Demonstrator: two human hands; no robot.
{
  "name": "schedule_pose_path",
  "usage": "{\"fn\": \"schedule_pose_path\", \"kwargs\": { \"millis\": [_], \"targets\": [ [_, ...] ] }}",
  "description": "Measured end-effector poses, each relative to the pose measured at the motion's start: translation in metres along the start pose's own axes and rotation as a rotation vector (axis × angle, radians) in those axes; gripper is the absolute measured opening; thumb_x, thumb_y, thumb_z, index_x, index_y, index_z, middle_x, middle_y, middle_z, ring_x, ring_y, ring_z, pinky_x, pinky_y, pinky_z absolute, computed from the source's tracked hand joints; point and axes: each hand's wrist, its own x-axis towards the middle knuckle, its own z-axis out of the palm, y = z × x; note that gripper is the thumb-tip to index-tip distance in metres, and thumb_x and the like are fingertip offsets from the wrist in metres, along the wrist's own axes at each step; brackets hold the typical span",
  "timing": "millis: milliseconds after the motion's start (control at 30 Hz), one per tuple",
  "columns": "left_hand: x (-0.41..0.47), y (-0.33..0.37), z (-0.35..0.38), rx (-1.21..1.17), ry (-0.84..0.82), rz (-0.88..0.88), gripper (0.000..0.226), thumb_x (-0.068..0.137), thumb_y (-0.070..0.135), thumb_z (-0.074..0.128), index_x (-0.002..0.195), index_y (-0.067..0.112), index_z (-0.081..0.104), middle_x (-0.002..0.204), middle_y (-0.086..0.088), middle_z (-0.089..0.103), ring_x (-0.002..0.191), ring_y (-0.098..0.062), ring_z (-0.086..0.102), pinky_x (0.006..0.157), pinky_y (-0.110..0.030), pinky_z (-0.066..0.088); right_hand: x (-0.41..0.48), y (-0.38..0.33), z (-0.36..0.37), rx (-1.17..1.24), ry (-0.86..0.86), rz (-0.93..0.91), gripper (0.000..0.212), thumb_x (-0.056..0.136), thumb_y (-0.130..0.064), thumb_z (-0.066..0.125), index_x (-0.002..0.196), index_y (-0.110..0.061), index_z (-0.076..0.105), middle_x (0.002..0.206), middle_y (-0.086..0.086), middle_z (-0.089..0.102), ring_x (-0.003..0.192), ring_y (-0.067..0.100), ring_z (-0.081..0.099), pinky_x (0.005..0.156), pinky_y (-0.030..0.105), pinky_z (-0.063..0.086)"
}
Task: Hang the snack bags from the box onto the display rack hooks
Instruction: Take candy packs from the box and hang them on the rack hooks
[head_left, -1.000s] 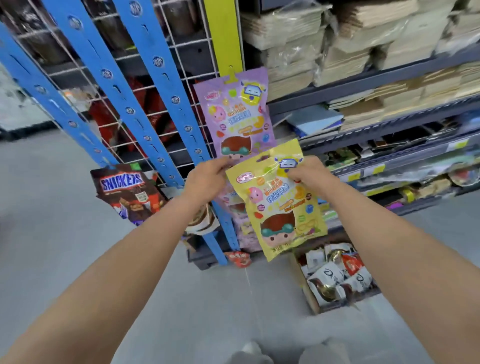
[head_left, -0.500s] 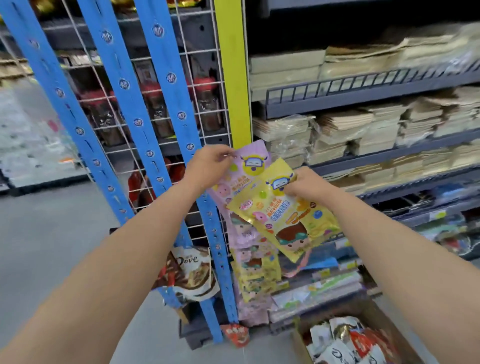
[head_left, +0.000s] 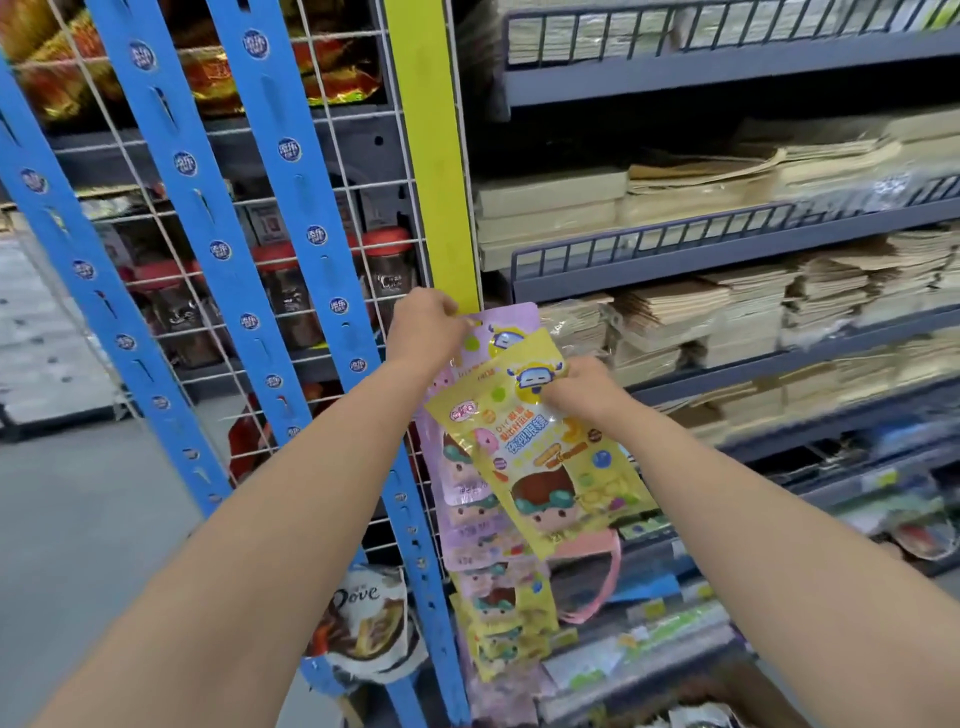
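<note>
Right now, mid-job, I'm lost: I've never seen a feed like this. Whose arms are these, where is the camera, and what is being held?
No machine here: these are a person's two bare arms, seen from one wide-angle camera worn on the head, looking forward and down. The left hand pinches the top of a purple bag at the lower end of a yellow strip. The right hand pinches the top of a yellow bag, held tilted in front of the purple one, not yet hung. Below hang more such bags. To the left stand blue strips, a Dove bag low beside them.
</note>
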Motion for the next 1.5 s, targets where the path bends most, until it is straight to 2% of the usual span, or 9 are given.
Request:
{"fn": "schedule_pose_path", "kwargs": {
  "millis": [300,367,567,700,900,1000,1267,1333,1500],
  "targets": [
    [0.017,-0.006,-0.001,-0.097,-0.087,-0.109,0.014,0.08,0.016,0.073,0.07,0.013,0.064,0.074,0.001,0.061,0.072,-0.015,0.055,0.067,-0.028,0.044,0.015,-0.005,-0.006,-0.039,0.015,0.059,0.034,0.078,0.0,0.054,0.053,-0.016,0.04,0.055,-0.001,0.04,0.054,0.014,0.038,0.049,0.023,0.028],
    [0.021,-0.005,-0.005,-0.114,-0.111,-0.169,0.008,0.082,0.014,0.071,0.08,0.006,0.07,0.081,-0.004,0.063,0.075,-0.016,0.055,0.069,-0.028,0.045,0.017,-0.008,-0.007,-0.039,0.01,0.045,0.031,0.078,-0.001,0.055,0.054,-0.016,0.043,0.057,-0.001,0.044,0.055,0.014,0.041,0.05,0.023,0.03],
    [0.028,0.005,-0.015,-0.138,-0.177,-0.365,0.037,0.083,0.029,0.071,0.106,0.003,0.058,0.075,-0.004,0.051,0.077,-0.02,0.05,0.067,-0.03,0.041,0.023,-0.015,-0.006,-0.056,-0.002,0.022,0.039,0.079,-0.003,0.055,0.051,-0.019,0.035,0.052,-0.002,0.039,0.049,0.014,0.035,0.048,0.024,0.024],
    [0.031,0.008,-0.015,-0.117,-0.197,-0.408,0.047,0.085,0.023,0.068,0.12,-0.001,0.048,0.096,-0.01,0.049,0.086,-0.024,0.048,0.073,-0.03,0.04,0.028,-0.016,-0.005,-0.046,0.003,0.036,0.039,0.078,0.003,0.052,0.053,-0.018,0.031,0.052,-0.002,0.034,0.049,0.014,0.031,0.047,0.023,0.021],
    [0.033,0.012,-0.017,0.021,-0.234,-0.401,0.035,0.081,0.03,0.067,0.098,0.006,0.048,0.075,-0.005,0.046,0.084,-0.024,0.053,0.074,-0.032,0.044,0.035,-0.011,0.002,0.004,0.008,0.071,0.039,0.076,0.004,0.051,0.053,-0.017,0.029,0.055,-0.001,0.033,0.05,0.015,0.029,0.049,0.024,0.02],
    [0.032,0.017,-0.016,0.133,-0.239,-0.411,0.037,0.071,0.039,0.06,0.093,0.01,0.057,0.074,-0.004,0.05,0.091,-0.026,0.058,0.095,-0.044,0.045,0.037,-0.008,0.005,0.028,0.008,0.085,0.038,0.078,0.004,0.05,0.053,-0.017,0.031,0.054,-0.002,0.033,0.049,0.013,0.029,0.046,0.022,0.021],
    [0.012,0.013,0.011,0.534,-0.113,-0.175,0.024,0.09,0.033,0.047,0.08,0.013,0.056,0.098,-0.006,0.065,0.092,-0.027,0.061,0.08,-0.033,0.04,0.039,-0.001,0.012,0.071,0.076,0.216,0.04,0.077,0.008,0.046,0.052,-0.014,0.024,0.038,-0.005,0.027,0.044,0.013,0.025,0.029,0.011,0.015],
    [0.007,-0.003,0.009,0.508,-0.057,-0.093,0.029,0.089,0.037,0.053,0.074,0.011,0.052,0.093,-0.008,0.066,0.089,-0.03,0.062,0.077,-0.034,0.045,0.039,0.001,0.014,0.066,0.056,0.233,0.039,0.077,0.007,0.045,0.054,-0.014,0.021,0.049,-0.002,0.026,0.046,0.013,0.024,0.033,0.015,0.018],
    [-0.003,-0.038,-0.002,0.445,0.158,0.183,0.019,0.089,0.025,0.057,0.092,0.008,0.051,0.091,-0.009,0.057,0.09,-0.029,0.052,0.061,-0.034,0.037,0.035,0.009,0.02,0.066,0.085,0.108,0.04,0.077,0.005,0.047,0.051,-0.017,0.027,0.051,-0.001,0.027,0.049,0.015,0.024,0.048,0.023,0.016]
  ]
}}
